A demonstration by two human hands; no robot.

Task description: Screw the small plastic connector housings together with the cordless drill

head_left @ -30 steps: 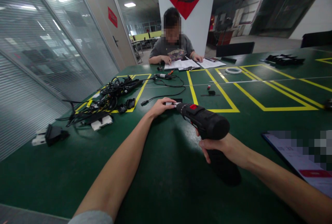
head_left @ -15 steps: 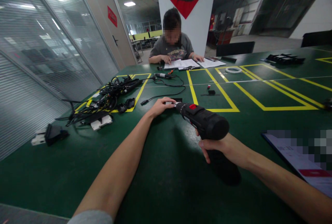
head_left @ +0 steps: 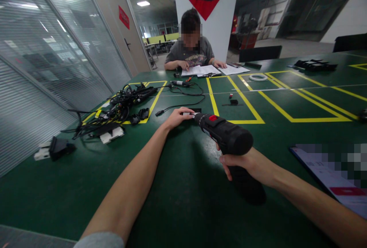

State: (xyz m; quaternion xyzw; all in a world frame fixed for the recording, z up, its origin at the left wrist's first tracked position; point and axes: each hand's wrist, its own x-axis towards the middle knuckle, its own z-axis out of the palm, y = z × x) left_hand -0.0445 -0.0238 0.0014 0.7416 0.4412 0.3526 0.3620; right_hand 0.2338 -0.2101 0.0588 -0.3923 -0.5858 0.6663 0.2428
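My right hand [head_left: 237, 162] is wrapped round the grip of a black cordless drill [head_left: 226, 133] with a red switch on top. The drill lies nearly level and its chuck points away to the left, at my left hand. My left hand [head_left: 177, 118] rests on the table with its fingers closed on a small part [head_left: 187, 113], light and metallic-looking. The drill's tip meets this part at my fingertips. A dark flat piece [head_left: 197, 110] lies just behind it. My fingers hide most of the small part, so its kind does not show.
A heap of black cables [head_left: 126, 102] lies on the left of the green table [head_left: 183, 202], with a black-and-white bracket [head_left: 54, 149] nearer me. A tablet [head_left: 323, 175] lies at right. Across the table a person [head_left: 192, 47] sits over papers [head_left: 200, 70]. A white ring [head_left: 258, 77] lies beyond.
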